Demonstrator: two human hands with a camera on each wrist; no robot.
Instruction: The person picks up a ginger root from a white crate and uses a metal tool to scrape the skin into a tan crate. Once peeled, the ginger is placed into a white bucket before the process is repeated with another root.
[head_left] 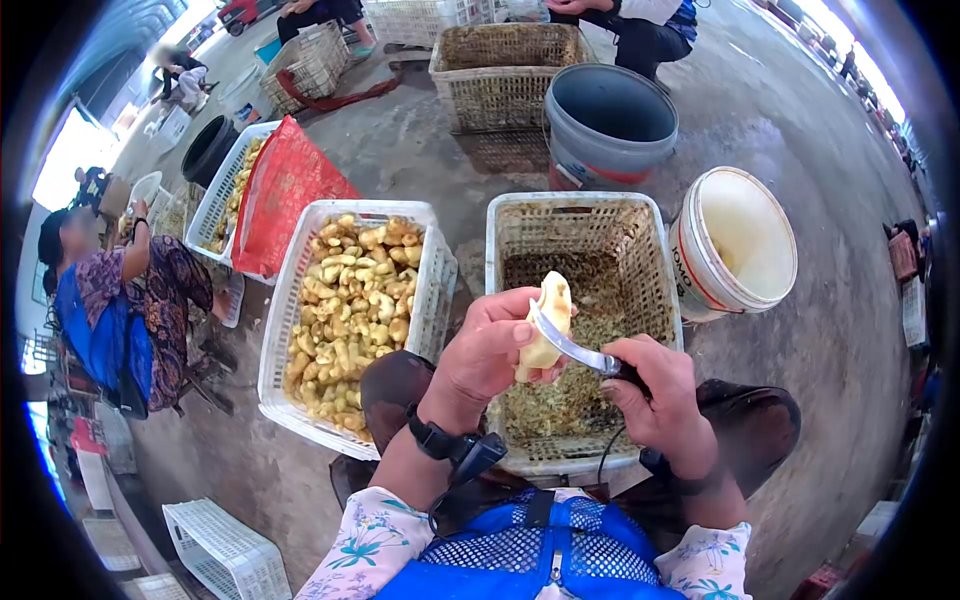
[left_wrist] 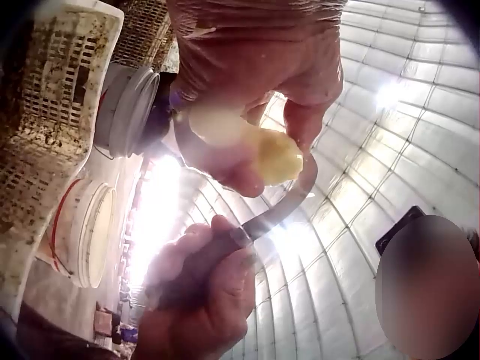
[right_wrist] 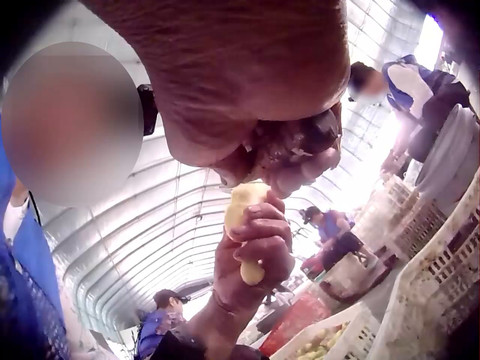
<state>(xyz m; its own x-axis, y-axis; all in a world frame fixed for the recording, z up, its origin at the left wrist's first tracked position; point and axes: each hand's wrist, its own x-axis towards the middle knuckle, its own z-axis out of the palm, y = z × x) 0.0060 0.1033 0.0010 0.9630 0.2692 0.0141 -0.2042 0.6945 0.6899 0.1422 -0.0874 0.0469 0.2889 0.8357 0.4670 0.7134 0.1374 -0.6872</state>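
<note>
My left hand (head_left: 478,350) grips a pale, mostly peeled piece of ginger (head_left: 543,352), thumb on the near side and fingers behind. My right hand (head_left: 662,398) is curled round the dark handle of a knife with a curved, hooked blade (head_left: 578,351). The blade lies against the ginger's upper right side in the head view. From the left wrist, the hooked blade (left_wrist: 283,210) reaches up to the end of the ginger (left_wrist: 279,159). In the right wrist view, left-hand fingers (right_wrist: 266,244) wrap the ginger, whose knobs show above and below.
Below my hands stands a dirty white crate (head_left: 578,200) with peel scraps on its floor. A white crate (head_left: 440,280) of ginger stands left. To the right are a white bucket (head_left: 700,250) and a grey bucket (head_left: 570,125). A red mesh bag (head_left: 290,190) and a seated person (head_left: 110,300) are further left.
</note>
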